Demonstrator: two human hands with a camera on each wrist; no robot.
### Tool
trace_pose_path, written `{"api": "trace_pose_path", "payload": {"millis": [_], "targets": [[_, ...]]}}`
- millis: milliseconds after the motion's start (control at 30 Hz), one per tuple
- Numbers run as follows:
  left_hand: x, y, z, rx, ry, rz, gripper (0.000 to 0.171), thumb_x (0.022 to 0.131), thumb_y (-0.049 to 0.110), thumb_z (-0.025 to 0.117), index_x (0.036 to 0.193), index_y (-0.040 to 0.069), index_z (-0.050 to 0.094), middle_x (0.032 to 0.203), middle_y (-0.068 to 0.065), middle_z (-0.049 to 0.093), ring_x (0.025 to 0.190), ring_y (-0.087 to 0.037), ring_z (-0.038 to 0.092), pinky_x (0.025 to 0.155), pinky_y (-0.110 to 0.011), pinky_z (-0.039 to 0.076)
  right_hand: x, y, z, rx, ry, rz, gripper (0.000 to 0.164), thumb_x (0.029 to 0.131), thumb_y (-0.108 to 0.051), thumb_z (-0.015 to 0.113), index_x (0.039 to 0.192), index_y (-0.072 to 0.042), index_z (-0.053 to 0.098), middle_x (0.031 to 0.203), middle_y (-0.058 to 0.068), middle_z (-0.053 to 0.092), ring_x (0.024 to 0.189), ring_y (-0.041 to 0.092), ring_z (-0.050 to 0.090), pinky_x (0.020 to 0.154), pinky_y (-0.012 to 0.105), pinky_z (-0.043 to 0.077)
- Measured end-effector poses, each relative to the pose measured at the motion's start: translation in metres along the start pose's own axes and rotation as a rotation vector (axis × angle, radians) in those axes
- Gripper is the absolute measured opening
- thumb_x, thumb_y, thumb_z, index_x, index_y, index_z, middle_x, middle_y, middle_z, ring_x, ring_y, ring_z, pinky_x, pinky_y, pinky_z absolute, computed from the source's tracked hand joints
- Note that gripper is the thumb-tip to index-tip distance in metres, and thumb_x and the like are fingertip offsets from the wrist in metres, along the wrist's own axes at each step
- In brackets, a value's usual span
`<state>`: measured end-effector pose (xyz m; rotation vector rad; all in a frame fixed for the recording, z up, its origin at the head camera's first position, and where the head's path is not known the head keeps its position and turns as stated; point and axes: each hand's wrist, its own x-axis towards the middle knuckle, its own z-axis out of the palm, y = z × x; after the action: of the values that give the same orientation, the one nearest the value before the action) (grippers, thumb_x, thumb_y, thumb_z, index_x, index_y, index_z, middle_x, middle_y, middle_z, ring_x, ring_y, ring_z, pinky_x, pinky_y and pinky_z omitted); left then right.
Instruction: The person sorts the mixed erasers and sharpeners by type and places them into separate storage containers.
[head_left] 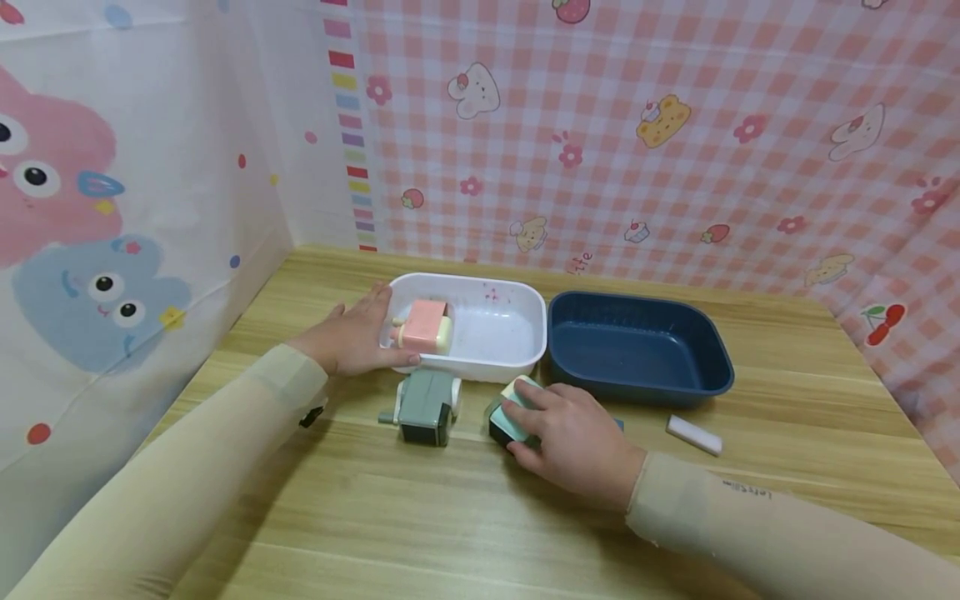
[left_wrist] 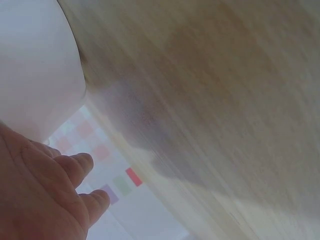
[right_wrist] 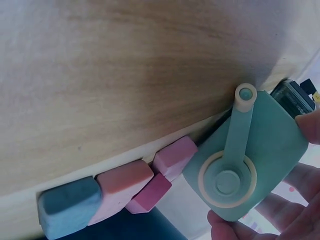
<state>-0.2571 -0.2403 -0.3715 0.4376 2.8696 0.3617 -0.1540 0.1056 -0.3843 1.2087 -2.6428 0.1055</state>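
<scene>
My right hand [head_left: 573,437] grips a mint-green crank pencil sharpener [right_wrist: 270,145] by its sides, just in front of the two bins. Its crank faces the camera in the right wrist view. At the white bin [head_left: 517,367], my left hand [head_left: 352,333] rests against the left end, thumb along the front rim and fingers extended. Some of those fingers are hidden behind the bin in the left wrist view. A pink pencil sharpener [head_left: 424,325] lies inside that bin. Between my hands, a grey-green pencil sharpener [head_left: 427,404] stands on the table.
Right of the white bin sits a dark blue bin [head_left: 637,387]. A whitish block [head_left: 694,435] lies in front of it. Several eraser-like blocks, among them a blue one [right_wrist: 70,207] and a salmon one [right_wrist: 122,182], line up near my right hand. Patterned cloth [head_left: 600,150] hangs behind the table.
</scene>
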Motion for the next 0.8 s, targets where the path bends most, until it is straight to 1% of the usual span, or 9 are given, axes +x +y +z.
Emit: {"api": "trace_pose_path", "payload": {"millis": [167,367,633,800], "targets": [[-0.0001,-0.0002,0.0005,-0.008,0.005,0.002,0.136,0.085,0.088,0.055,0.166,-0.006,0.0,0.175,-0.026,0.001,0.164,-0.044,0.007,0.125,-0.076,0.01,-0.0008,0.0008,0.0001,-0.045,0.022,-0.02,0.052,0.096,-0.044,0.074,0.139,-0.015,0.071,0.143,0.014,0.068,0.116,0.028,0.071,0.099,0.045,0.056],[0.0003,-0.0014,0.0012,-0.007,0.002,0.004,0.137,0.085,0.089,0.054,0.166,-0.005,-0.003,0.175,-0.026,0.0,0.164,-0.043,0.007,0.125,-0.076,0.009,-0.0002,0.0018,0.0002,-0.075,0.072,-0.058,0.05,0.095,-0.044,0.074,0.138,-0.017,0.072,0.143,0.012,0.068,0.11,0.029,0.07,0.098,0.044,0.055],[0.0003,-0.0023,0.003,0.008,-0.003,0.001,0.138,0.084,0.091,0.052,0.166,-0.005,-0.005,0.176,-0.025,-0.002,0.164,-0.042,0.007,0.126,-0.075,0.01,-0.0004,0.0018,-0.0032,-0.094,0.154,-0.113,0.05,0.092,-0.043,0.078,0.135,-0.018,0.074,0.14,0.011,0.07,0.113,0.028,0.07,0.097,0.043,0.055],[0.0004,-0.0019,0.0025,0.002,-0.006,-0.002,0.139,0.084,0.092,0.051,0.166,-0.004,-0.005,0.176,-0.025,-0.002,0.164,-0.042,0.006,0.126,-0.074,0.009,-0.0002,-0.0006,-0.0087,-0.084,0.157,-0.115,0.05,0.093,-0.042,0.077,0.137,-0.018,0.073,0.143,0.009,0.069,0.117,0.029,0.069,0.1,0.044,0.055]]}}
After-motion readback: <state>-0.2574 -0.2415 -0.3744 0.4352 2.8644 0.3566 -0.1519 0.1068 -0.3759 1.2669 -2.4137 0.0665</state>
